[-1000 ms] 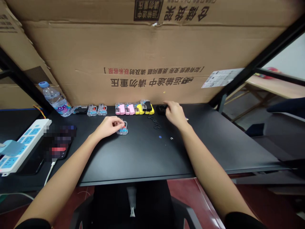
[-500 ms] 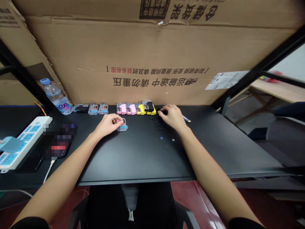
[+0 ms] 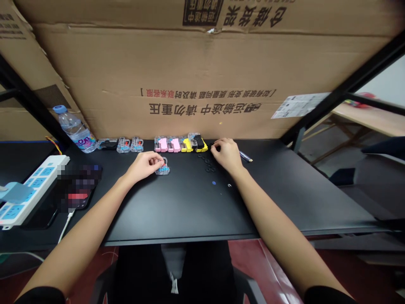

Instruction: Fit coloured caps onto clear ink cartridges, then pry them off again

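Note:
My left hand [image 3: 144,165] rests on the black desk [image 3: 190,202] with its fingers curled round a small clear plastic case [image 3: 162,168] with blue and red parts inside. My right hand [image 3: 227,154] lies further right, fingers bent and pinching a small black part [image 3: 216,148] beside the row of cases. That row stands along the back edge: pink cases [image 3: 167,145], yellow cases [image 3: 189,145] with a black one [image 3: 198,141] on top, and clear cases [image 3: 129,145] to the left. Several small black rings [image 3: 207,163] lie loose just left of my right hand.
A large cardboard box [image 3: 202,76] walls off the back of the desk. At the left are a water bottle [image 3: 74,130], a white power strip [image 3: 28,188] and a phone [image 3: 76,190]. A pen [image 3: 245,156] lies right of my right hand. A blue dot [image 3: 214,183] and white ring [image 3: 229,185] sit mid-desk.
My right hand has drawn back slightly from the box towards the black rings, uncovering the pen. My left hand has stayed on the clear case.

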`<state>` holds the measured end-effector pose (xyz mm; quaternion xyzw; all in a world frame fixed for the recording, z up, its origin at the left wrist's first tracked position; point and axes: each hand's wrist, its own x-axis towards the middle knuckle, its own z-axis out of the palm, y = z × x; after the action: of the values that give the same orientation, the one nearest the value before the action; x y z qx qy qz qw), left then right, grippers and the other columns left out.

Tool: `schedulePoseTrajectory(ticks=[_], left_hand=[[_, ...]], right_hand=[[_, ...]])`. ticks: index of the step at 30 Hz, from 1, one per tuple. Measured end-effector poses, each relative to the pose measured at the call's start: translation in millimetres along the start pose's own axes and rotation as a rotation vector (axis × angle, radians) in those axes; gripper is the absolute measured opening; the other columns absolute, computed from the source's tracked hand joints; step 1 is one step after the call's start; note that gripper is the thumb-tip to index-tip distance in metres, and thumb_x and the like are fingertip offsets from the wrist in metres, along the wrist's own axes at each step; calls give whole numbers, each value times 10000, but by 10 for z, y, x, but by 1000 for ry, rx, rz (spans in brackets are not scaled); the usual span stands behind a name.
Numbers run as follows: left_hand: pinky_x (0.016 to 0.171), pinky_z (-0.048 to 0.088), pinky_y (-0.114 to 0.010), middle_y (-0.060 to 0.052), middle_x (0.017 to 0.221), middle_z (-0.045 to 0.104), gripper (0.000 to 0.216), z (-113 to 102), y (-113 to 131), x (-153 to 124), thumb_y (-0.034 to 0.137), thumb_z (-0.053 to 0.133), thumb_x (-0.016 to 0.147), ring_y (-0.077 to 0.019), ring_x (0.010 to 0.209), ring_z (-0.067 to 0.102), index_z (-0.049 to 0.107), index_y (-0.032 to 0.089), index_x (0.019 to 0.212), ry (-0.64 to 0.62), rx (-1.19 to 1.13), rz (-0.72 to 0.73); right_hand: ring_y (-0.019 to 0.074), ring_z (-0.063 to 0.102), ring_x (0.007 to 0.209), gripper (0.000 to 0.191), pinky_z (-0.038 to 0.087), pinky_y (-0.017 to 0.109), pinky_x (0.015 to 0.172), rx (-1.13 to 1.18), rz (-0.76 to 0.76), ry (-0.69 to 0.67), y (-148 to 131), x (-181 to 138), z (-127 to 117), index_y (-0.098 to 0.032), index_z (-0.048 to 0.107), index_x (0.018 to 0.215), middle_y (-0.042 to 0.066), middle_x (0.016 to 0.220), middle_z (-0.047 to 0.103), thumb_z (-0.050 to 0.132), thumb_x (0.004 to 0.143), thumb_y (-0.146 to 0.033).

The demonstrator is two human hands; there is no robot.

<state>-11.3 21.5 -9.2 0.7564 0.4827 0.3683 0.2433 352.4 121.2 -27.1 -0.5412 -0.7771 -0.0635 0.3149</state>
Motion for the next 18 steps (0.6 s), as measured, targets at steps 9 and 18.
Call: schedulePoseTrajectory(ticks=[9, 18], left_hand=[[602, 439, -250, -19, 744, 699, 185, -11, 26, 2, 329, 700, 915, -117, 599, 529, 807, 182, 879, 3, 14, 16], [604, 429, -254, -19, 742, 679, 217, 3, -16, 6, 367, 705, 924, -118, 603, 521, 809, 180, 887, -5, 17, 25]], right_hand=[[365, 650, 985, 223, 514, 545, 944, -12, 57, 137, -70, 3, -144, -218, 784, 845, 166, 1012, 786, 601, 945, -294], [354, 657, 1007, 244, 512, 540, 964, 34, 36, 38, -146, 11, 77, -214, 797, 815, 155, 1045, 808, 593, 939, -264]])
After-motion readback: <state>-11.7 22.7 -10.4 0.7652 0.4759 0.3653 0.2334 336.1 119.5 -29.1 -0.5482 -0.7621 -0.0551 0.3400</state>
